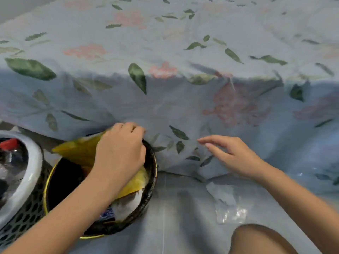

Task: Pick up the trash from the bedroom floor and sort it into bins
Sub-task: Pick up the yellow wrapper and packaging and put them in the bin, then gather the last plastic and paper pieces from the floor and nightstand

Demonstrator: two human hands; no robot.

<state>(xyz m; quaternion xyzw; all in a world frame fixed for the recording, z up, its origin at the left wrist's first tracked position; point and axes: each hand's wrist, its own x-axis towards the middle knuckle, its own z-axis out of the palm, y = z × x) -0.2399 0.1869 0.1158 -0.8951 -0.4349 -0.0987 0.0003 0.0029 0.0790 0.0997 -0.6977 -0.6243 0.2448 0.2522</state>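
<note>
A crumpled yellow plastic wrapper (pixel 80 151) lay in the round black mesh bin with a yellow rim (pixel 149 195), directly under the left hand (pixel 119 154), whose curled fingers pressed down on it. The right hand (pixel 233 154) hovered apart, fingers spread and relaxed, holding nothing. Below it, a clear crinkled plastic bag (pixel 229 208) lay on the grey floor. Beyond both hands hung a floral bedsheet (pixel 165 88). Left of the left hand stood a white-lined bin (pixel 34 165).

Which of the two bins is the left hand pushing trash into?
The black mesh bin with the yellow rim, nearer the bedsheet; the left hand presses yellow paper into it. The white-lined bin holds bottles.
</note>
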